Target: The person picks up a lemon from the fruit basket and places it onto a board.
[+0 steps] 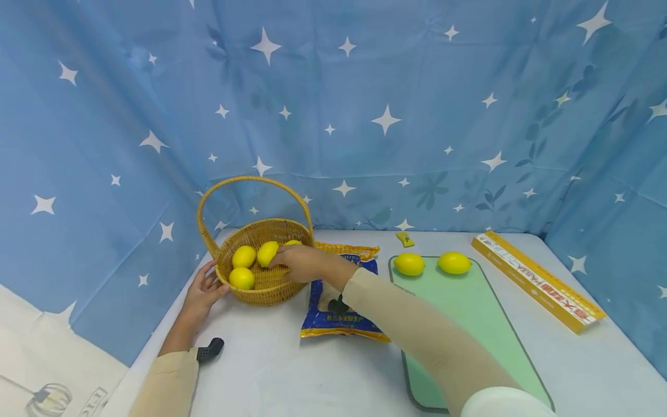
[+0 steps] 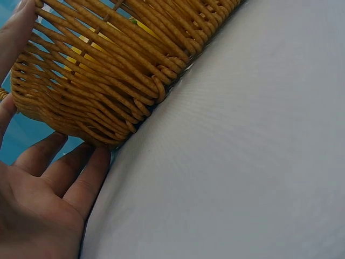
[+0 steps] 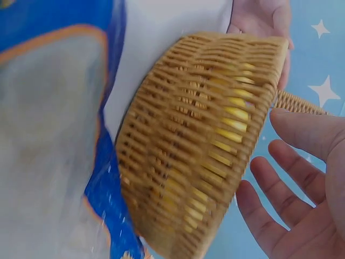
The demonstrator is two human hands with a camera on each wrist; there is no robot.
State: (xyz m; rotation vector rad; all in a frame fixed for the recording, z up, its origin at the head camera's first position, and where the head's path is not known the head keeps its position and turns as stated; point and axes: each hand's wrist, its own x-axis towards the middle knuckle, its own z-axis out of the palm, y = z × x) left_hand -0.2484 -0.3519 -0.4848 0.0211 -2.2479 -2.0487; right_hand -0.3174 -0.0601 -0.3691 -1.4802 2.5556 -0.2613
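Note:
A woven basket [image 1: 268, 295] with a tall arched handle stands at the back left, with several yellow lemons [image 1: 242, 278] inside. My left hand [image 1: 200, 295] holds its left side, fingers against the weave and thumb near the rim; the left wrist view shows these fingers [image 2: 89, 181] on the outer wall. Over the basket's right rim reaches my right hand [image 1: 302, 263]. Its fingers are spread beside a lemon [image 1: 268, 253], and whether they touch it is unclear. In the right wrist view that right hand [image 3: 302, 189] has nothing between thumb and fingers.
A blue-and-orange bag [image 1: 333, 324] lies beside the basket, partly under my right arm. Further right, two lemons [image 1: 409, 264] sit on a green board [image 1: 469, 324]. A long yellow box [image 1: 537, 281] and a small yellow packet [image 1: 405, 238] lie near the back.

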